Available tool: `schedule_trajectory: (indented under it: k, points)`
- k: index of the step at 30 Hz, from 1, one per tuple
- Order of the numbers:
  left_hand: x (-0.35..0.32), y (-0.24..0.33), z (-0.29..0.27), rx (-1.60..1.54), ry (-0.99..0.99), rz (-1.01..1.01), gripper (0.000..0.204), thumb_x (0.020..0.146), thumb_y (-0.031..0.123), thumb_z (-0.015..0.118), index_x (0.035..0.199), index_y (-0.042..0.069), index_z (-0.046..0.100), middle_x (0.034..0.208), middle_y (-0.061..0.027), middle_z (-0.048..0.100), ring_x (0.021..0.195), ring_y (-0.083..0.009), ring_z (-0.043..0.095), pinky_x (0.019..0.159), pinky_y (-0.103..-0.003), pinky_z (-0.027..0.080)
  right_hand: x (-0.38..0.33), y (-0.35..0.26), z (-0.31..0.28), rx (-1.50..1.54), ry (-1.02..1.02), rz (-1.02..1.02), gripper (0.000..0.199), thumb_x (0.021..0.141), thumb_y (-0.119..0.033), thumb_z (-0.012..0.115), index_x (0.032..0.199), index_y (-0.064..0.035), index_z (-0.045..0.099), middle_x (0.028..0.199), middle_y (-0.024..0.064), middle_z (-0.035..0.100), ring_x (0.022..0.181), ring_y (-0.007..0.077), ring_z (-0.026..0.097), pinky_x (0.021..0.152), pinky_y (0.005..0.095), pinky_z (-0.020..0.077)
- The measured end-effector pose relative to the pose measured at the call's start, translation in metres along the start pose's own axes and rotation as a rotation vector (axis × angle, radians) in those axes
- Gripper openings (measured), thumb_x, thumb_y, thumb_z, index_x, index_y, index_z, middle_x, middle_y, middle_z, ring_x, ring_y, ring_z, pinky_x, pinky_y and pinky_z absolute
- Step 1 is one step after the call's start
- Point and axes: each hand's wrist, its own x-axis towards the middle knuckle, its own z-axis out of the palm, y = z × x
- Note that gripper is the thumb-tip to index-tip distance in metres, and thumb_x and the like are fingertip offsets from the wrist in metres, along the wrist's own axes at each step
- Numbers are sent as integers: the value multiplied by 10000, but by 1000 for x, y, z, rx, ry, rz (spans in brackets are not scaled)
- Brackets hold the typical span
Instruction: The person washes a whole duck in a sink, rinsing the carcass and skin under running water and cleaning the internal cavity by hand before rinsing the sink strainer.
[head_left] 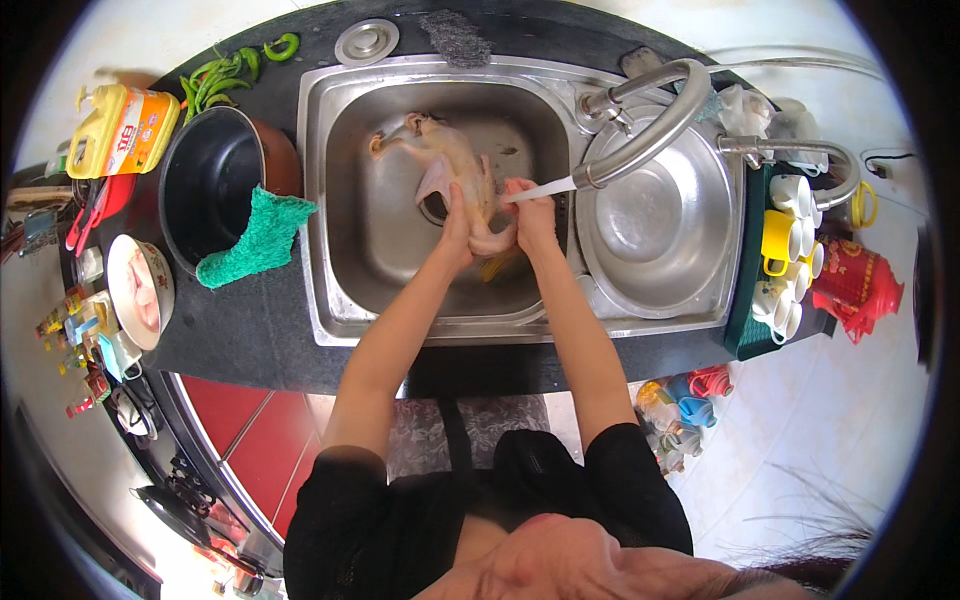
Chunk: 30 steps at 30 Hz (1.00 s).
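Observation:
A plucked whole chicken (450,152) lies in the left basin of the steel sink (365,235), its legs pointing to the far left and its neck curling at the near end. My left hand (457,228) grips it along its left side, near the wing. At the neck end, my right hand (534,220) is closed against the other side, its fingertips partly hidden. Water (542,190) runs from the bent metal faucet (668,118) onto my right fingers. Small yellow bits (491,268) show beneath the neck, too small to name.
A round steel lid (640,225) covers the right basin. Left stand a dark pot (215,185) with a green cloth (262,238) over its rim, a bowl of meat (140,290), a yellow jug (125,130) and green peppers (215,80). Cups (780,240) fill a green rack at right.

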Motion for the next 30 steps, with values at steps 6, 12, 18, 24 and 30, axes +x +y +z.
schedule_trajectory:
  k: [6,12,18,24,30]
  points:
    - [-15,17,-6,37,-60,-61,732,801,627,143,1245,77,333,1198,-95,428,1107,-211,417,882,-349,383,-24,-7,24,-638,-162,-468,175,727,-48,584,893,-6,545,711,11,553,628,116,518,577,217,421]
    - [-20,23,-14,182,-66,-25,678,827,583,193,1250,67,315,1205,-87,423,1091,-190,432,883,-312,381,2,27,11,-213,-45,-48,162,763,-109,572,872,7,542,787,78,573,702,134,535,597,254,429]
    - [-46,38,10,78,-114,-75,601,850,525,268,1246,77,319,1166,-67,449,1040,-174,464,850,-297,403,-1,21,66,-814,67,-509,429,847,-270,406,1174,0,341,1131,224,422,1059,321,420,875,371,337]
    - [-48,40,6,213,-58,-97,616,843,545,255,1253,88,313,1168,-59,443,1053,-165,443,859,-298,392,-4,-30,78,-101,-211,384,468,881,-275,278,1270,-17,244,1249,233,317,1152,360,320,970,391,221]
    - [-49,20,33,160,-83,-212,612,835,548,286,1221,76,347,1131,-61,455,983,-161,474,804,-314,419,18,22,24,-384,-159,59,467,900,-306,198,1261,-18,270,1274,141,308,1168,239,308,949,331,271]
